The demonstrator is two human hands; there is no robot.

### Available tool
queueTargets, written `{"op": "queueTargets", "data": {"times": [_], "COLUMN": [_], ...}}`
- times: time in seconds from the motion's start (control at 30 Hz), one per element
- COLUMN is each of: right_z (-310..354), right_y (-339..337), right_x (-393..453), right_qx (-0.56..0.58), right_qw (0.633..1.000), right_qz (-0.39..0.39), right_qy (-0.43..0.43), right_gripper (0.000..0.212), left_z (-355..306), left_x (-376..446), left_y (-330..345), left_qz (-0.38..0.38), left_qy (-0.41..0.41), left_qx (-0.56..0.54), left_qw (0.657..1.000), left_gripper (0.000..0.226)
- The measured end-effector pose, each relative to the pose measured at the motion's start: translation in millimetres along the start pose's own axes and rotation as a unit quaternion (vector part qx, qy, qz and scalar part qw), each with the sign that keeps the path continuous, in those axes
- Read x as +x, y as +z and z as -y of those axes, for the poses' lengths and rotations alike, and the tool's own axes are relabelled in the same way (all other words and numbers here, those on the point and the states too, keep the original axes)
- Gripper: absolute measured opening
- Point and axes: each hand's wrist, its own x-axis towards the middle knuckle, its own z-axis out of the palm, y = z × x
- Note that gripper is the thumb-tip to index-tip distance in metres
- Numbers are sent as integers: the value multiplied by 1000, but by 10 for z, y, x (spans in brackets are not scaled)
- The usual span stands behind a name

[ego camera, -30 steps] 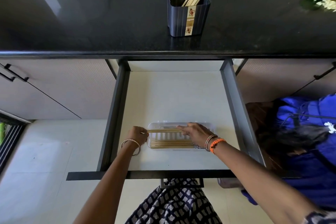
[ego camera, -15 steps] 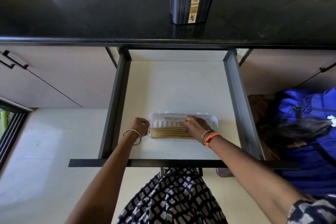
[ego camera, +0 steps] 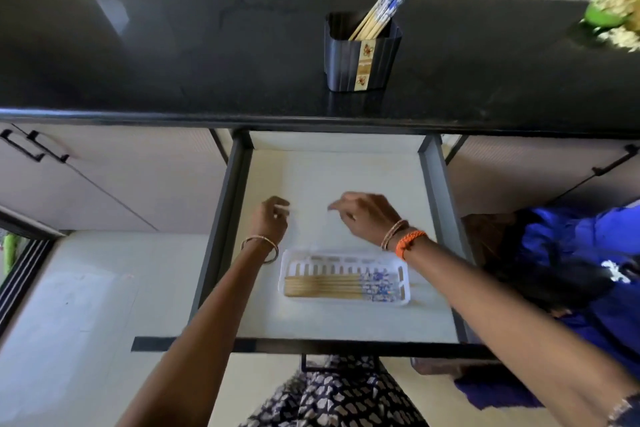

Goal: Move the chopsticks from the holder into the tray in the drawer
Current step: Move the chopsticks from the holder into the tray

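Note:
A white slotted tray (ego camera: 403, 282) lies in the open drawer (ego camera: 434, 191) and holds several wooden chopsticks (ego camera: 322, 286) with blue-patterned ends, laid side by side. My left hand (ego camera: 272, 218) and my right hand (ego camera: 367, 217) hover above the drawer floor, behind the tray and apart from it. Both hold nothing, fingers loosely curled. On the black counter (ego camera: 173, 55) stands a dark holder (ego camera: 360, 59) with several more chopsticks (ego camera: 382, 10) leaning to the right.
A second person in blue clothing (ego camera: 571, 270) crouches to the right of the drawer. A green object with white bits (ego camera: 613, 15) sits at the counter's far right. Closed cabinet doors with black handles (ego camera: 31, 146) flank the drawer.
Both hands have let go of the chopsticks in the tray and lifted away toward the back of the drawer. The camera has tilted up.

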Motion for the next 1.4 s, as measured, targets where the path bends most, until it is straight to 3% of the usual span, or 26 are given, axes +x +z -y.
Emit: {"op": "queueTargets", "data": {"times": [0.1,0.23,0.37,0.43,0.67,0.8,1.13,1.4], "right_z": [-245,-719,-1158,-1354,-1843,-1986,-2051,-1853], "right_y": [-672,-1459,-1872,-1942,-1679,-1564,-1588,-1921], "right_x": [541,1217,1767,1998,2618,2777,2882,2774], "right_qx": [63,142,348,392,392,397,393,395], "right_qw": [984,933,811,778,788,782,787,767], "right_qz": [-123,-246,-266,-254,-233,-247,-232,-325], "right_qy": [112,222,387,421,413,412,415,387], "right_gripper": [27,24,16,14,31,27,16,20], "left_z": [-796,-1624,-2126,-2243,-2341,-2283,-2256,-2331], "left_x": [280,629,1009,1244,1875,2041,2034,1864], "left_y": [-183,-374,-471,-464,-239,-97,-5,-89], "left_qz": [-29,-58,-74,-77,-44,-53,-70,-67], "left_qy": [100,200,252,262,282,298,295,286], "left_qx": [-26,-30,4,34,145,189,154,146], "left_qw": [994,978,965,961,947,934,941,945], "left_gripper": [34,32,30,32,34,27,28,29]}}
